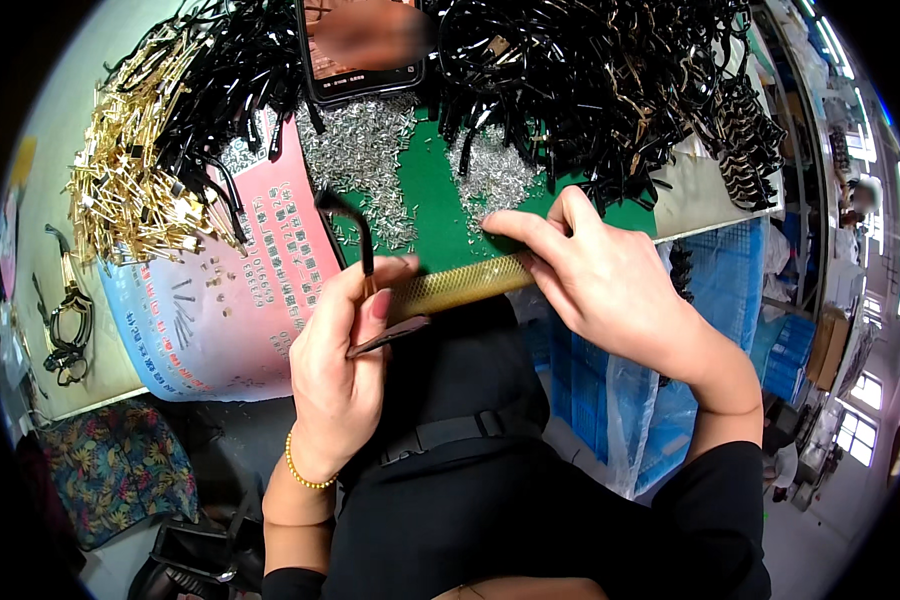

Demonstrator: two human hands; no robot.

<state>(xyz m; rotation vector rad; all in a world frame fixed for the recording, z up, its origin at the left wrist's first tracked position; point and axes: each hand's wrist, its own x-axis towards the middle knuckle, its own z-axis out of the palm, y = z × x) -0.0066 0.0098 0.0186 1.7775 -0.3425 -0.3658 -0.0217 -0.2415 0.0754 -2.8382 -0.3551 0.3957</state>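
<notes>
My left hand [340, 345] is closed around a dark eyeglass temple [358, 225], whose curved end sticks up past the fingers. A dark flat piece also shows below the thumb; whether it belongs to the temple I cannot tell. My right hand [610, 280] has its index finger stretched out, its tip at the edge of a pile of small silver screw-like parts [495, 175]. Its other fingers are partly hidden. Between my hands, along the near table edge, runs a yellow bar with a mesh pattern [460, 288]. A second silver pile [365, 160] lies to its left.
Black temples [610, 80] are heaped across the back, and gold metal parts [135, 160] at the left. A phone [362, 50] stands among them. The piles lie on a green mat [425, 190] beside a printed pink-blue sheet [210, 310]. Blue crates [720, 290] stand right.
</notes>
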